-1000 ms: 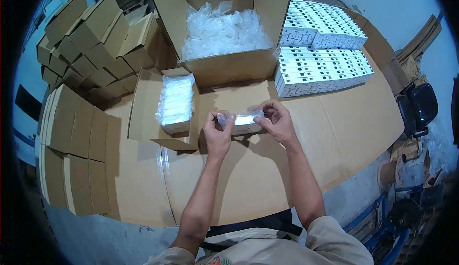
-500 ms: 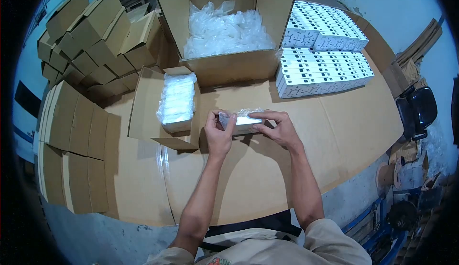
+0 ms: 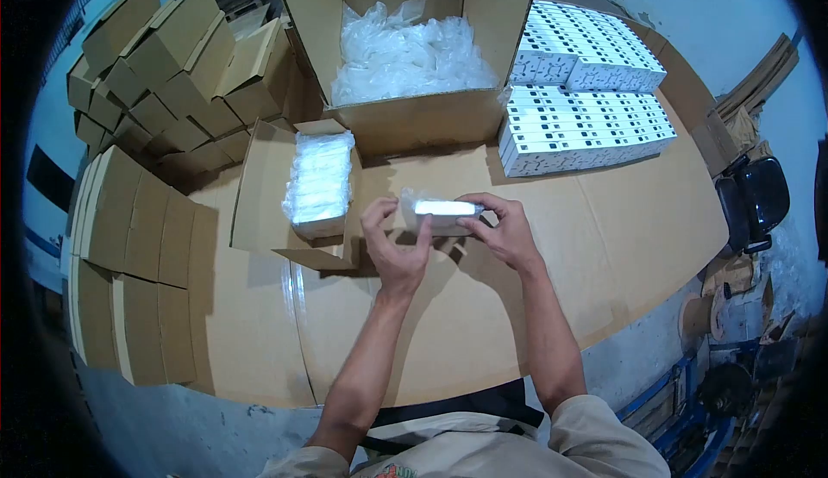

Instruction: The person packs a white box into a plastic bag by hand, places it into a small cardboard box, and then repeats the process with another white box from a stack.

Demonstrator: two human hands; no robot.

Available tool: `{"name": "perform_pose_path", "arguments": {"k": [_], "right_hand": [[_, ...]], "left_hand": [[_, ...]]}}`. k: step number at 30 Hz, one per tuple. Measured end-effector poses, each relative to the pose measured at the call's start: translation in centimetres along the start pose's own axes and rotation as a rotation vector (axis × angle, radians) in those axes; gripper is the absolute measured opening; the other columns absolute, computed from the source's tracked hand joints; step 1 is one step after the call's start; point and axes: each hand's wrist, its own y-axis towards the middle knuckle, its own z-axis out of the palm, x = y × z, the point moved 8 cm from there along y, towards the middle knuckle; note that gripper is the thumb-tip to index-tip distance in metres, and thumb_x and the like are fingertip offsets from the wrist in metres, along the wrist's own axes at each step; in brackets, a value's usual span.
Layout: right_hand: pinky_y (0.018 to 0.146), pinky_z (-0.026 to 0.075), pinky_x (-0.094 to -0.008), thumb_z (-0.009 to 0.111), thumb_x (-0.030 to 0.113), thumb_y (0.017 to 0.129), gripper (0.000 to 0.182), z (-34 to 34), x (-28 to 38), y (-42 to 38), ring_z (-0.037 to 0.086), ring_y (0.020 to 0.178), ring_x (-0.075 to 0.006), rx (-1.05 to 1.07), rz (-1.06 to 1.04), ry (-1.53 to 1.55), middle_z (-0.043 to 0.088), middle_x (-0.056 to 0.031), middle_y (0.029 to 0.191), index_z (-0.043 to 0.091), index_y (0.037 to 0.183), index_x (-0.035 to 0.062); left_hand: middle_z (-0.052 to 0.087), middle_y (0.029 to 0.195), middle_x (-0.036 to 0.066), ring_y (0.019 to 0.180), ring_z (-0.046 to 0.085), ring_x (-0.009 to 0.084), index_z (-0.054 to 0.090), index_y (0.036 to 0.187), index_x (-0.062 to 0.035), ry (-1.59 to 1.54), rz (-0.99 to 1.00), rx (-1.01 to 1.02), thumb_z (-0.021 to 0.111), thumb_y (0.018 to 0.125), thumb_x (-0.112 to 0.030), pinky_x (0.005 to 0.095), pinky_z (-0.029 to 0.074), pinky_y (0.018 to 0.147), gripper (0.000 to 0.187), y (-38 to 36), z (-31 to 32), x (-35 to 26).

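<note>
A small white box (image 3: 446,208) in a clear plastic bag is held over the cardboard-covered table. My right hand (image 3: 507,230) pinches its right end between thumb and fingers. At its left end, my left hand (image 3: 397,249) has thumb and fingers spread apart, with the thumb tip against the box's near side. A loose flap of clear plastic (image 3: 409,199) sticks out between the left fingers. Left of my hands stands an open carton (image 3: 261,193), holding a row of plastic-wrapped boxes (image 3: 319,176).
Behind my hands a large carton (image 3: 423,122) is filled with clear plastic bags (image 3: 410,56). Stacked white boxes (image 3: 586,129) stand at the back right. Brown cartons (image 3: 138,280) are piled along the left side. A black chair (image 3: 759,198) is beyond the table's right edge.
My left hand has loosened from the box's left end, and its fingers have spread. The box's white top now shows more, and my right hand still grips the right end.
</note>
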Motion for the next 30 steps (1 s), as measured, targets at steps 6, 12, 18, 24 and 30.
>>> {"name": "perform_pose_path", "arguments": {"k": [6, 12, 18, 24, 30], "right_hand": [[0.085, 0.056, -0.0321, 0.081, 0.005, 0.084, 0.031, -0.1, -0.5, 0.2, 0.071, 0.093, -0.0171, -0.032, -0.036, 0.016, 0.077, -0.0097, 0.101, 0.074, 0.114, 0.0003], [0.089, 0.055, -0.0352, 0.080, 0.003, 0.083, 0.032, -0.2, 0.2, 0.0, 0.072, 0.099, -0.0224, 0.003, -0.117, -0.046, 0.075, -0.0122, 0.107, 0.073, 0.114, 0.0001], [0.091, 0.055, -0.0363, 0.079, 0.002, 0.082, 0.031, -0.6, 0.5, -0.1, 0.070, 0.103, -0.0252, 0.030, -0.101, -0.064, 0.074, -0.0119, 0.111, 0.074, 0.112, 0.0013], [0.094, 0.054, -0.0364, 0.079, 0.000, 0.080, 0.034, -0.8, 0.7, -0.1, 0.069, 0.109, -0.0252, 0.027, -0.154, -0.046, 0.073, -0.0100, 0.116, 0.073, 0.113, 0.0013], [0.096, 0.053, -0.0353, 0.078, -0.002, 0.080, 0.039, -1.0, 2.6, -0.4, 0.067, 0.113, -0.0241, -0.012, -0.207, 0.016, 0.073, -0.0089, 0.120, 0.072, 0.118, 0.0035]], "left_hand": [[0.071, 0.114, 0.006, 0.116, 0.060, 0.0298, 0.065, 0.118, -0.0079, 0.174, 0.333, 0.233, 0.078, 0.084, -0.001, 0.0457, 0.046, 0.101, 0.037, -1.0, 1.8, -3.5], [0.073, 0.117, 0.001, 0.121, 0.061, 0.0271, 0.069, 0.123, -0.0105, 0.244, 0.245, 0.328, 0.076, 0.085, -0.003, 0.0518, 0.040, 0.114, 0.040, -0.6, 2.5, -2.5], [0.071, 0.112, 0.007, 0.114, 0.064, 0.0298, 0.062, 0.118, -0.0072, 0.063, 0.087, 0.384, 0.074, 0.087, -0.001, 0.0555, 0.036, 0.116, 0.034, 0.0, 2.2, -0.6], [0.068, 0.108, 0.012, 0.108, 0.066, 0.0278, 0.055, 0.119, -0.0032, -0.149, -0.145, 0.441, 0.072, 0.091, -0.002, 0.0481, 0.043, 0.110, 0.032, -0.2, 2.5, 1.2], [0.068, 0.111, 0.014, 0.106, 0.067, 0.0268, 0.054, 0.122, -0.0026, -0.188, -0.301, 0.454, 0.070, 0.095, -0.006, 0.0389, 0.054, 0.091, 0.031, -0.8, 2.8, 2.1]]}}
